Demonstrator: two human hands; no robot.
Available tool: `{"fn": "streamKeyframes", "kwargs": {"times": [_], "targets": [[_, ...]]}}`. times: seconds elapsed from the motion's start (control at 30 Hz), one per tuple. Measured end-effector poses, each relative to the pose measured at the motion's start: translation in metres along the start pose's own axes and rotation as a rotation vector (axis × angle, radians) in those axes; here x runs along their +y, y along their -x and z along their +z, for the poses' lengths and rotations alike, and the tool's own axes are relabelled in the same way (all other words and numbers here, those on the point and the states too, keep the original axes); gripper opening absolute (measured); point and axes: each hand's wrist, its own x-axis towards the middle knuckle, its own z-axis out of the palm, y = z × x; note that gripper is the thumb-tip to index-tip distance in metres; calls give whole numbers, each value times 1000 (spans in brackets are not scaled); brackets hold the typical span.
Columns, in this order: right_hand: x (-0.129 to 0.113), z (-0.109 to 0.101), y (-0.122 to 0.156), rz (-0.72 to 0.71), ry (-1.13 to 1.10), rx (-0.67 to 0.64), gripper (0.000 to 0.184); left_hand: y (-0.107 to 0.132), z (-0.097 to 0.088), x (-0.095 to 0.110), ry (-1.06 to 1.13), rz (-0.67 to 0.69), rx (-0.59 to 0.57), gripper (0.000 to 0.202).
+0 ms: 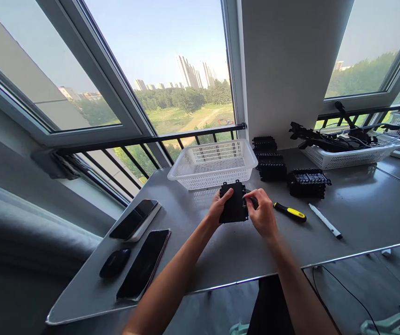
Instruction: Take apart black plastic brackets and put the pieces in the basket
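Note:
My left hand is closed around the left side of a black square plastic panel, thumb flat on its face. Small tabs and knobs stick out along the panel's edges. At the panel's right edge, my right hand is closed in a pinch; whatever lies between its fingertips is too small and hidden to make out. Both hands are raised over the grey table. Just right of my right hand lies a yellow-and-black screwdriver handle, and beyond it a white marker-like pen.
A white plastic basket stands behind the panel. Stacks of similar black parts sit to its right. Another basket holds black gear and cables. Two phones and a black mouse lie at left.

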Motion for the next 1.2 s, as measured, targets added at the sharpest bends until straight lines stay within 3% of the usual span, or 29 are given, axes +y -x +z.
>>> {"fn": "streamKeyframes", "kwargs": {"times": [0.27,0.33,0.43,0.5,0.57,0.63,0.7,0.8,0.87,1.0,1.13,1.2], "targets": [[15,-11,-6,99,20,268,13,10,8,-8,-158,-87,-184,48],[20,-13,-7,142,8,341,16,8,5,-7,-220,-6,-152,47],[23,-12,-7,196,-45,390,21,-2,-4,0,-276,282,45,44],[21,-9,-7,217,-119,308,23,-8,-12,4,-309,456,228,42],[19,-4,-5,213,-200,125,24,-13,-19,5,-399,557,379,37],[17,1,-4,184,-226,-61,24,-14,-23,3,-505,639,429,30],[16,5,-2,154,-205,-140,25,-12,-24,-1,-609,742,385,24],[18,8,-3,200,-246,-91,32,-8,-24,-7,-816,921,276,22],[19,8,-3,304,-392,-93,42,-6,-25,-11,-972,1014,220,23],[20,10,-3,492,-757,-229,49,-4,-29,-19,-1173,1129,165,19],[20,10,-2,582,-932,-174,43,-8,-30,-25,-1166,1167,198,9],[21,9,-2,621,-994,-110,41,-10,-28,-25,-1027,1144,217,27]]}}
